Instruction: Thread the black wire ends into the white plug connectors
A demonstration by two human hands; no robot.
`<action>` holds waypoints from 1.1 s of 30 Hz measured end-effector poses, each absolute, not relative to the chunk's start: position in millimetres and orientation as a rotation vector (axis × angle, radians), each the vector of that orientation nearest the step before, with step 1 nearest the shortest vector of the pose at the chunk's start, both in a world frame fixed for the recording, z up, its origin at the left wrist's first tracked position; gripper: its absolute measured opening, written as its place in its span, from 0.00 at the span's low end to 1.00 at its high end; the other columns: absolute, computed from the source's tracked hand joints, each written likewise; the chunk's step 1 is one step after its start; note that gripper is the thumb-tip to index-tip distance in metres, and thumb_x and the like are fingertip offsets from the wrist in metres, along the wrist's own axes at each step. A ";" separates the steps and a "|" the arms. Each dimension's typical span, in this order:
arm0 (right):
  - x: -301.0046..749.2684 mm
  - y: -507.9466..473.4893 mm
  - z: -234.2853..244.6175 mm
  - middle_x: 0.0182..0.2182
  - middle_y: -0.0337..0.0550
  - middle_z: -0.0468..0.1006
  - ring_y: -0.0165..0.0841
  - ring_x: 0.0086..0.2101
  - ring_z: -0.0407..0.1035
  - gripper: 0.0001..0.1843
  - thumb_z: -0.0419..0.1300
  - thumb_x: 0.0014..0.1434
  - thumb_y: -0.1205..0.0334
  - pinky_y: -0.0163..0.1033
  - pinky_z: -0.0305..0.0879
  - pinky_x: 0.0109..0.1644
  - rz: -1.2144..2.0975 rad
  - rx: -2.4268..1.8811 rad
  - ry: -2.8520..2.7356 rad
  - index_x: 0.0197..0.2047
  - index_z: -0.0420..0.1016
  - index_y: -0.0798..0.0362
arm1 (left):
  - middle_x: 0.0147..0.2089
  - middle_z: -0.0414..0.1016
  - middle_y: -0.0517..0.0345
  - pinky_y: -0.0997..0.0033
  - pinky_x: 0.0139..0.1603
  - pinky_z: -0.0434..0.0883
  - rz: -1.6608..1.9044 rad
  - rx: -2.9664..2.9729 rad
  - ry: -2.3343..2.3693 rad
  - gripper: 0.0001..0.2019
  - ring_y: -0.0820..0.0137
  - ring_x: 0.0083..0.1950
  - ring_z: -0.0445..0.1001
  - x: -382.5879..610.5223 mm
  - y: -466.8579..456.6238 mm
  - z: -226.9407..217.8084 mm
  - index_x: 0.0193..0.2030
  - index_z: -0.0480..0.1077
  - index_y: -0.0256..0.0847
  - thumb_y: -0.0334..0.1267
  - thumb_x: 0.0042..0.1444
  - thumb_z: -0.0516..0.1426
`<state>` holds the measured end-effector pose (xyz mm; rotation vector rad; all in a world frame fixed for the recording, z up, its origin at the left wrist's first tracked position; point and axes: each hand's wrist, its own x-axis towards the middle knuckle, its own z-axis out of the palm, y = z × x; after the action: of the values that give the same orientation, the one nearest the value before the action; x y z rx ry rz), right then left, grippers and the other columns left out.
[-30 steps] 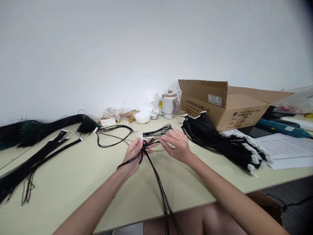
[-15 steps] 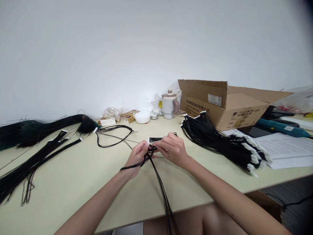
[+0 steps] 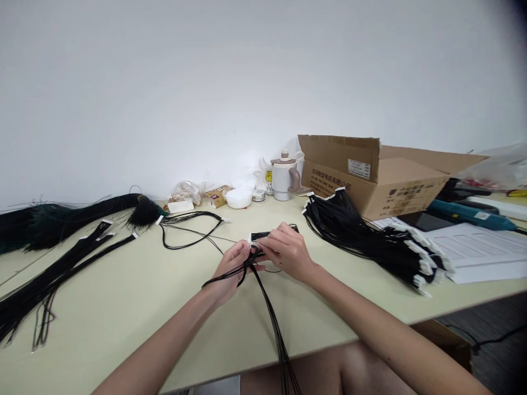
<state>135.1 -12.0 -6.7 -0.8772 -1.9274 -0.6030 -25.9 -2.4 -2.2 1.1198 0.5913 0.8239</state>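
Nearest: tail of the black wires (image 3: 274, 323) hangs past the front edge of the table (image 3: 123, 329). Above it, left hand (image 3: 226, 271) closed round the gathered wires, thumb at a white plug (image 3: 250, 238). Right hand (image 3: 290, 252) narrowed, fingertips pinching wires just beside the plug; exact grip hidden by the knuckles.

Progress: plug already on the held wires. Judged mid-work, as both hands are engaged and the piece is not laid down. Whether every wire is seated: cannot tell.

Farther, left: dark bundle (image 3: 49, 280), white tips at its far ends. Right: sheaf of wires (image 3: 358, 241), white plugs at both ends, apparently finished pieces. Beyond the hands: looped lead (image 3: 193, 215), lying apart. Count remaining not readable. Farthest: open box (image 3: 407, 189), mug (image 3: 282, 181).
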 end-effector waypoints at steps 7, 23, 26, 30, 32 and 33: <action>136.9 -12.6 -6.1 0.39 0.46 0.69 0.32 0.45 0.59 0.12 0.52 0.56 0.72 0.39 0.59 0.48 -0.743 -0.661 -1.990 0.44 0.65 0.56 | 0.36 0.73 0.55 0.67 0.43 0.70 0.897 0.820 0.572 0.07 0.73 0.36 0.72 -25.5 3.1 -1.7 0.35 0.65 0.36 0.35 0.50 0.55; 124.8 -13.6 -12.0 0.30 0.41 0.68 0.28 0.33 0.57 0.06 0.54 0.56 0.64 0.36 0.55 0.38 -0.170 -0.818 -2.196 0.36 0.71 0.53 | 0.29 0.70 0.61 0.79 0.32 0.65 0.953 0.652 0.724 0.03 0.81 0.28 0.68 -26.6 4.2 -0.7 0.34 0.65 0.36 0.28 0.50 0.53; 123.0 -14.4 -10.8 0.31 0.41 0.68 0.29 0.34 0.57 0.07 0.56 0.53 0.66 0.37 0.56 0.41 -0.057 -0.881 -2.175 0.38 0.72 0.52 | 0.30 0.70 0.60 0.78 0.35 0.66 0.958 0.666 0.709 0.03 0.80 0.30 0.68 -26.5 5.6 -2.5 0.33 0.65 0.36 0.28 0.50 0.53; 121.3 -15.0 -10.0 0.33 0.41 0.66 0.30 0.36 0.57 0.11 0.56 0.51 0.70 0.37 0.57 0.42 0.015 -0.912 -2.180 0.39 0.72 0.51 | 0.31 0.71 0.61 0.78 0.36 0.66 0.941 0.671 0.700 0.03 0.80 0.31 0.69 -26.9 7.3 -5.2 0.33 0.65 0.36 0.29 0.50 0.54; 121.2 -15.1 -10.0 0.33 0.41 0.66 0.30 0.36 0.56 0.12 0.56 0.51 0.71 0.37 0.57 0.42 0.025 -0.903 -2.200 0.38 0.73 0.50 | 0.31 0.71 0.60 0.78 0.36 0.66 0.931 0.674 0.712 0.03 0.80 0.31 0.69 -27.1 7.6 -5.4 0.33 0.65 0.36 0.29 0.50 0.54; 121.2 -15.1 -10.0 0.34 0.41 0.66 0.30 0.36 0.56 0.12 0.56 0.50 0.71 0.37 0.57 0.42 0.029 -0.899 -2.210 0.38 0.73 0.50 | 0.32 0.70 0.60 0.78 0.36 0.66 0.925 0.679 0.716 0.03 0.80 0.31 0.69 -27.1 7.5 -5.4 0.34 0.65 0.36 0.29 0.50 0.54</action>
<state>121.2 -15.1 -10.0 -0.8992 -2.2096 0.0294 -27.1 7.5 -5.4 0.6786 0.7163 0.9253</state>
